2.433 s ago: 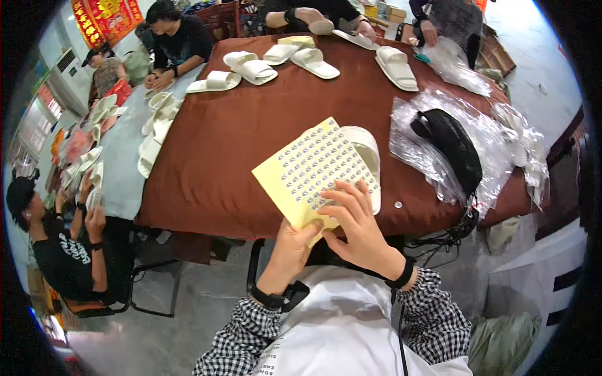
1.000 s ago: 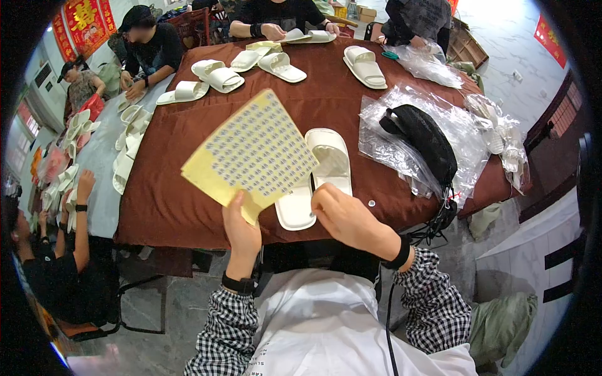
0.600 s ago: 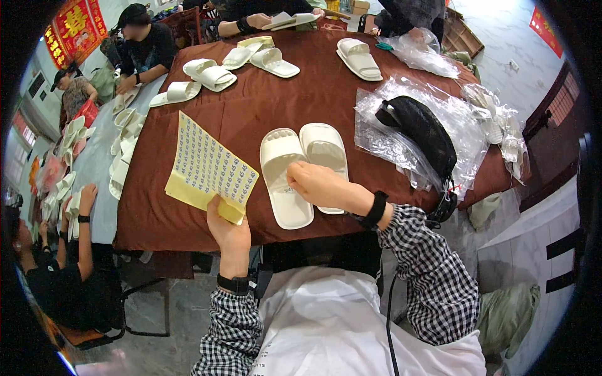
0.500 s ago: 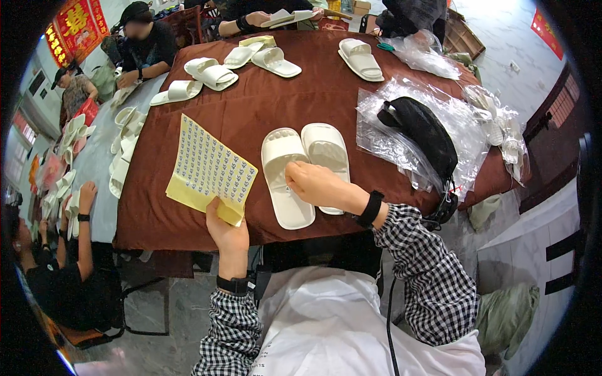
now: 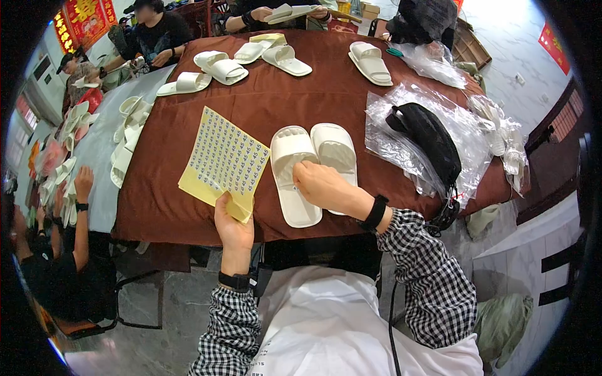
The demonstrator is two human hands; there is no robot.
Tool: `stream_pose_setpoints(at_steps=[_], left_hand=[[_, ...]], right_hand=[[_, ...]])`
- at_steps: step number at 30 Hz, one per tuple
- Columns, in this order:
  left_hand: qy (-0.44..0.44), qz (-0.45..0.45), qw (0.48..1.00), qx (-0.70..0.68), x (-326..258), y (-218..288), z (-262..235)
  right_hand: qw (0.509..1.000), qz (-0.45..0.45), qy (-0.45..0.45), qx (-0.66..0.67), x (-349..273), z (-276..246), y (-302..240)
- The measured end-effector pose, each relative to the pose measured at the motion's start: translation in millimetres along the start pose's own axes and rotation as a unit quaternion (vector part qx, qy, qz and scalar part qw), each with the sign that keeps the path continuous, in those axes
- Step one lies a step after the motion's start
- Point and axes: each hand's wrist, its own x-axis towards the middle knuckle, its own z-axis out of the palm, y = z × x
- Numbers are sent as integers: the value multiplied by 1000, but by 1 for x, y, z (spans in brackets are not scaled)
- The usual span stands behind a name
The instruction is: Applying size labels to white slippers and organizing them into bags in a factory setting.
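My left hand [image 5: 234, 227] pinches the lower corner of a yellow-backed sticker sheet [image 5: 229, 160] covered in rows of small printed labels. To its right, a pair of cream slide slippers lies side by side on the brown cloth, toes pointing away from me. Over the left slipper [image 5: 300, 210], just below its strap, my right hand [image 5: 323, 187] is closed with curled fingers. A small bluish mark shows on the insole beside those fingers. Whatever the fingertips hold, if anything, is hidden. The right slipper [image 5: 334, 141] is partly covered by the same hand.
Several cream slippers [image 5: 226, 67] stand along the table's far side, one [image 5: 371, 64] apart at right. Clear plastic bags [image 5: 401, 141] lie under a black pouch [image 5: 426, 141]. More slippers [image 5: 128, 135] line the grey table at left, where other people work.
The whole view has shifted slightly. My left hand holds the sticker sheet tilted a little differently, closer to the left slipper. My right hand stays over that slipper.
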Motion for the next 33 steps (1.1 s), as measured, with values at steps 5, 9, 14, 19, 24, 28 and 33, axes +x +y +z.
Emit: stream_pose_setpoints(at_steps=[5,9,14,19,24,28,33], left_hand=[[-5,-6,1000,-13,2,-1,-4],[-4,-3,1000,-14,3,-2,-7],[-11,2,1000,-3,4,-3,-7],[-30,11,999,4,1,-2,-5],[-53,10,997,47,-2,-1,-5],[-56,20,997,53,-1,-2,-7],[-65,19,997,46,-1,-3,-9]], right_hand=[[1000,4,3,-22,0,4,0],[1000,24,4,-19,2,5,-1],[1000,23,13,15,2,1,0],[999,18,0,34,6,-3,2],[996,25,31,75,-1,-11,-1],[997,-77,17,1,-23,-14,-6],[987,-126,75,-70,-36,-4,-11]])
